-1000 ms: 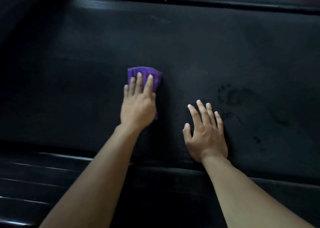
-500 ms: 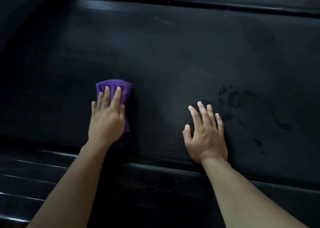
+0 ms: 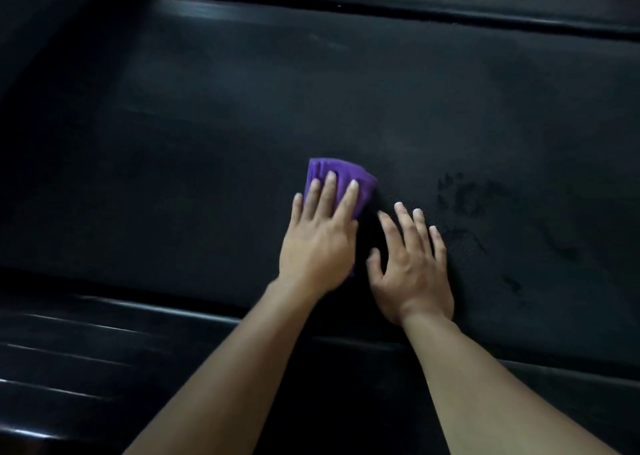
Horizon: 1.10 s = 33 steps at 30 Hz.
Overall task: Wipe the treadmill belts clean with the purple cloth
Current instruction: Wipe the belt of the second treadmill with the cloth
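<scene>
A folded purple cloth (image 3: 341, 177) lies on the black treadmill belt (image 3: 311, 108) near the middle of the view. My left hand (image 3: 322, 236) presses flat on the cloth with straight fingers and covers its near half. Just to the right, my right hand (image 3: 412, 264) rests flat on the belt with its fingers spread, almost touching the left hand. Dark smudges (image 3: 474, 198) mark the belt right of my right hand.
A glossy black side rail (image 3: 104, 316) runs along the belt's near edge, with ribbed plastic (image 3: 52, 368) below it at the lower left. Another dark rail (image 3: 381, 8) borders the belt's far edge.
My left hand slid the cloth left and nearer, then swept it back right, close beside my right hand. My right hand stayed planted on the belt.
</scene>
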Tool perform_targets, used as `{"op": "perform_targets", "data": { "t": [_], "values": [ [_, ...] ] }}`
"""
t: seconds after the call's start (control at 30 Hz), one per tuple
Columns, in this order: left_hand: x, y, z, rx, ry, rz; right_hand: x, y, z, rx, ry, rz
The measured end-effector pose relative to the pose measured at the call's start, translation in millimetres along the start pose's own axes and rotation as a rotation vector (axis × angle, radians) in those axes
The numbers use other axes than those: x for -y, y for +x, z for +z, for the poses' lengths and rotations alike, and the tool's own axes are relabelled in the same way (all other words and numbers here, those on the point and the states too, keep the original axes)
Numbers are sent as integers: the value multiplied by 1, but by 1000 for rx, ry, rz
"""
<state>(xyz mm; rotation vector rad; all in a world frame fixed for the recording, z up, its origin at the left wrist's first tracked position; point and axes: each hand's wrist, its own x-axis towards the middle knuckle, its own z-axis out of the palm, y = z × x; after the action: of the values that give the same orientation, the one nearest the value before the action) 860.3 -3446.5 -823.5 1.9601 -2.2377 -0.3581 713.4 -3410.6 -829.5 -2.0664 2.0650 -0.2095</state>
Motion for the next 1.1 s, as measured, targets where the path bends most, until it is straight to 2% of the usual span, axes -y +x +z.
{"op": "perform_targets", "data": {
  "t": [0.1, 0.2, 0.33, 0.4, 0.53, 0.63, 0.77, 0.87, 0.97, 1.1],
  "values": [
    [13, -46, -1, 24, 14, -29, 0, 0, 1, -11, -3, 1],
    [48, -61, -14, 20, 39, -163, 0, -1, 1, -9, -14, -3],
    [81, -25, -30, 34, -27, -351, -1, -1, 1, -11, -7, -5],
    [80, 6, -30, 10, -47, -383, -1, -1, 1, -5, 0, -4],
    [53, 57, -21, 22, -16, -271, -1, -1, 0, -2, 0, -9],
    [30, 61, -13, 21, 14, -165, 0, -1, 0, -7, 5, -3],
    [13, 7, -4, 9, 29, 16, 1, -1, 0, -16, 1, -1],
    [26, -45, -6, 79, 65, 111, 0, 0, 1, -20, 5, -3],
    [66, -68, -17, 79, 87, 31, 0, -2, 2, -16, -7, -6],
    [110, -33, -33, 30, 18, -221, -1, -2, 1, -16, -8, -6]
  ]
}}
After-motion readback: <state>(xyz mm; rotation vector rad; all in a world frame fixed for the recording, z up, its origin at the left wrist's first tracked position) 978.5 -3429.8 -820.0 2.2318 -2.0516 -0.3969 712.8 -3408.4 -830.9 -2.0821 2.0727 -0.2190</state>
